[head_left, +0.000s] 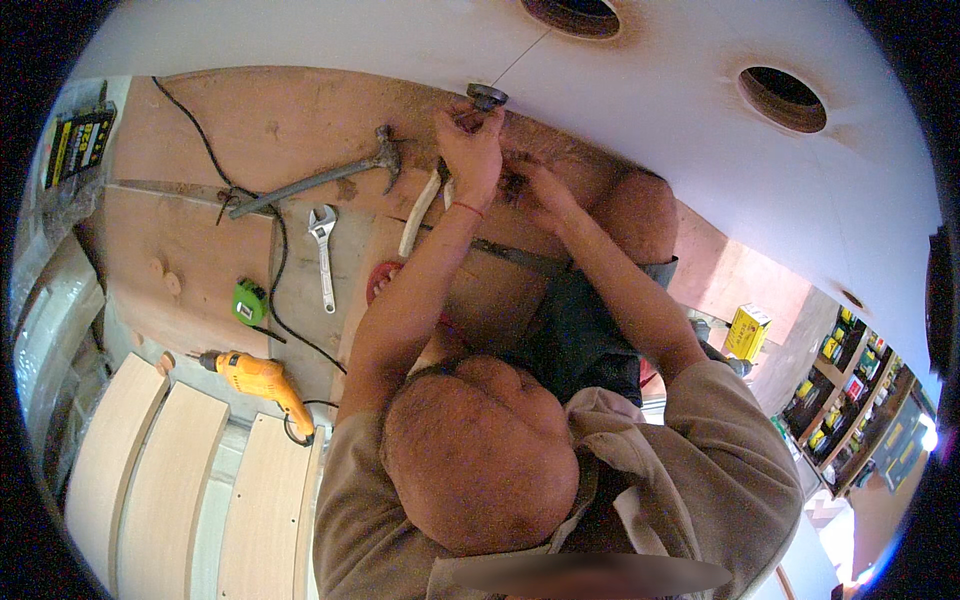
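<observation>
My left hand (472, 150) is closed at the lower edge of a large white panel (660, 70), its fingertips gripping a round dark metal piece (487, 97). A thin line, perhaps a wire, runs from that piece up toward a round hole (572, 14) in the panel. Just to the right and nearer me, my right hand (540, 195) has its fingers bent together around something small and dark that I cannot make out. A tool with pale handles (418, 218), perhaps pliers, lies partly hidden under my left wrist.
Left of my arms lie a claw hammer (310, 185), an adjustable wrench (323, 258), a green tape measure (249, 301), an orange drill (262, 383) and a black cord (283, 290). Pale boards (170, 480) rest at the lower left. At right are a yellow box (747, 332) and filled shelves (830, 385).
</observation>
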